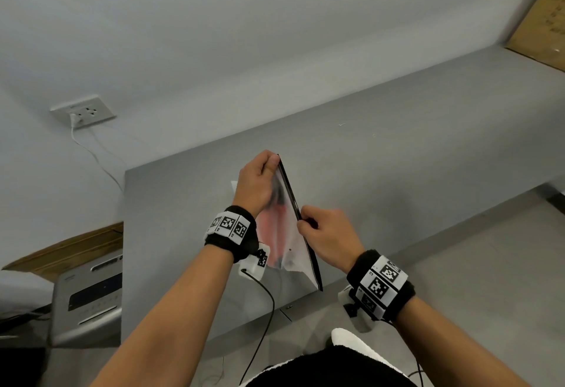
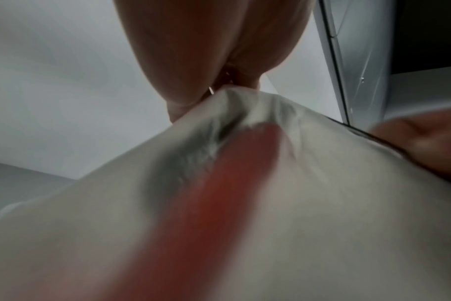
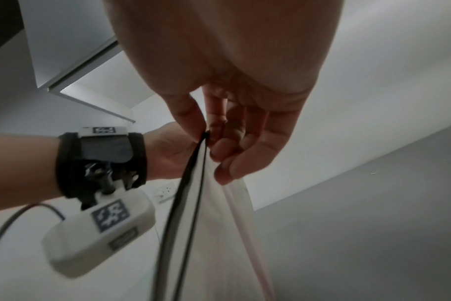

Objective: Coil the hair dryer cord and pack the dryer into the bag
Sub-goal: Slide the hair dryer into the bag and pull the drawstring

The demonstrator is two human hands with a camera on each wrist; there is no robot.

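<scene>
Two hands hold the bag (image 1: pixel 295 252) over the grey table (image 1: pixel 397 172), with the bag's black-edged top seam turned up. Nearest the person, the right hand (image 1: pixel 328 235) pinches the black zip pull (image 3: pixel 206 134) between thumb and forefinger, partway along that seam, and its other fingers curl against the bag's side. Inside the translucent white bag lies the hair dryer (image 1: pixel 276 227), a red shape seen through the plastic. A dark blur beside it is too smeared to name. At the bag's far end the left hand (image 1: pixel 256 184) grips the top corner, fingers curled round it. Beyond the bag to the left, a wall socket (image 1: pixel 84 111) has a white cable (image 1: pixel 91 154) plugged in. Far right of the bag, cardboard (image 1: pixel 544 19) shows at the table's end.
</scene>
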